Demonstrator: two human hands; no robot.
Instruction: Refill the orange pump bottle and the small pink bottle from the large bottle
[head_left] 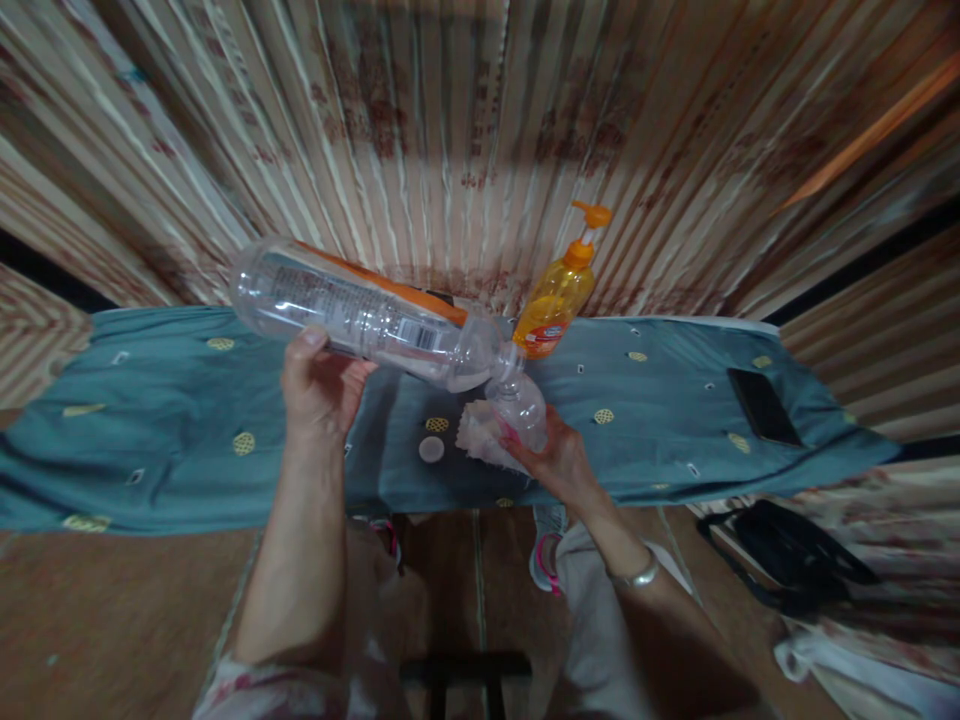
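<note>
My left hand (319, 385) is closed around the lower side of a large clear plastic bottle (360, 315) with an orange-edged label. It tilts down to the right, its neck end meeting the mouth of a small clear bottle (523, 408). My right hand (553, 455) grips that small bottle near its base. Whether liquid passes between them I cannot tell. Under the small bottle lies a pale cloth (484, 435). A round whitish cap (431, 449) rests on the table covering to its left. Behind the bottles stands a yellow pump bottle (556, 300) with an orange pump top.
A teal patterned cloth (187, 400) covers the narrow table. Toward its right end lies a black phone (763, 406). Pleated curtains (450, 150) hang directly behind. A black bag (787, 555) is on the floor at the right, and a dark stool-like frame (466, 668) shows below.
</note>
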